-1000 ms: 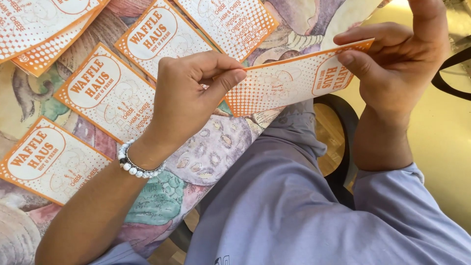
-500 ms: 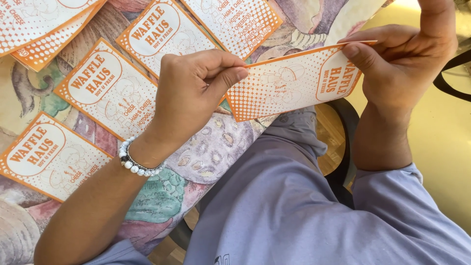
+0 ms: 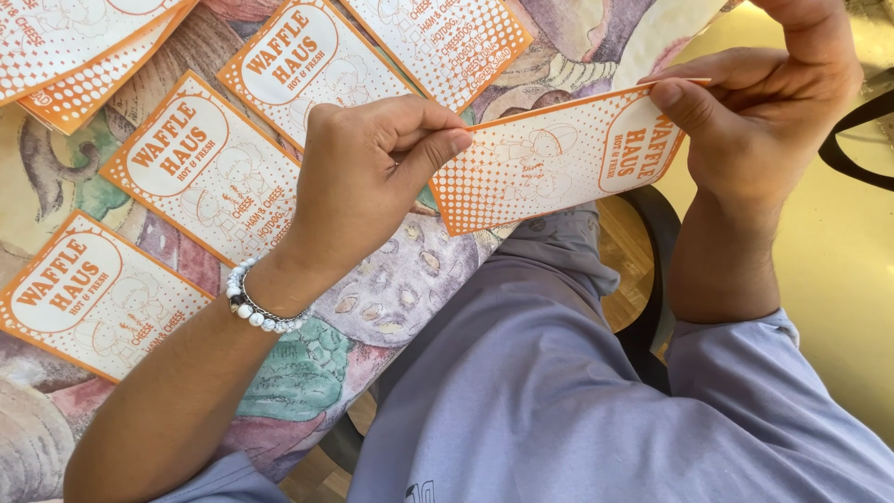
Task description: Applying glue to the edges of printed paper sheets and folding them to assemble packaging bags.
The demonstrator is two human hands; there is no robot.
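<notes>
The left hand (image 3: 372,168) pinches one end of an orange-and-white paper sleeve (image 3: 559,158), thumb and fingers clamped on its edge. The right hand (image 3: 764,102) grips the opposite end, fingers closed on it. The sleeve is held above the table edge, over the lap. Similar sleeves (image 3: 205,168) lie flat on the patterned tablecloth (image 3: 372,307).

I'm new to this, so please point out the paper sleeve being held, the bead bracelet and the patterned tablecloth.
paper sleeve (image 3: 559,163), head view, dotted middle.
bead bracelet (image 3: 250,307), head view, white beads at the wrist.
patterned tablecloth (image 3: 391,298), head view, bare mauve patch.
</notes>
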